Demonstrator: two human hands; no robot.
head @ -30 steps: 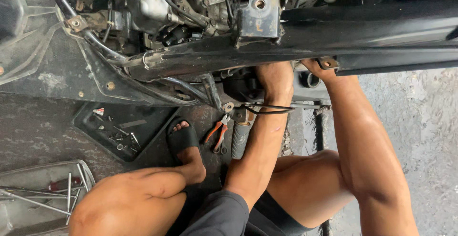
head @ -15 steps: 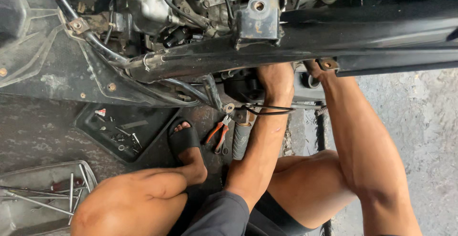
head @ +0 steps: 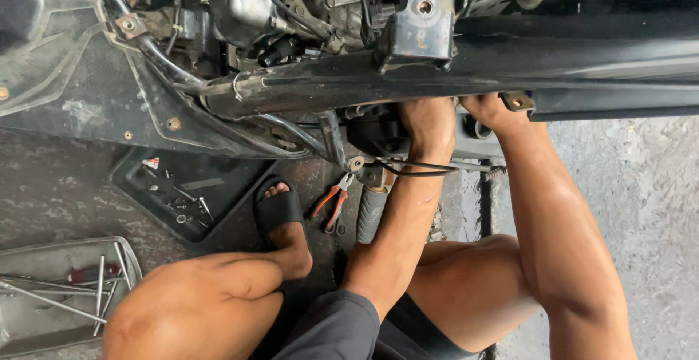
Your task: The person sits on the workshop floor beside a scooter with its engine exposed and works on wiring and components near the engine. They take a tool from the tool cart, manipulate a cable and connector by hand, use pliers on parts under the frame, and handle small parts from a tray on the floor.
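Both my arms reach up under a motorcycle's black frame tube (head: 510,58). My left hand (head: 429,123) goes in below the tube near the engine (head: 291,3), and its fingers are hidden behind the frame. A thin black cable (head: 415,168) crosses its wrist. Just to the right, my right hand (head: 494,111) is by a small metal tab (head: 517,102) on the frame, with its fingers tucked out of sight too. What either hand touches or holds is hidden.
Red-handled pliers (head: 331,201) lie on the floor beside my sandalled foot (head: 279,211) and a grey footpeg (head: 370,211). A black tray (head: 218,185) holds small screws. A metal tray (head: 44,273) at the lower left holds long rods and tools. Bare concrete (head: 633,185) lies to the right.
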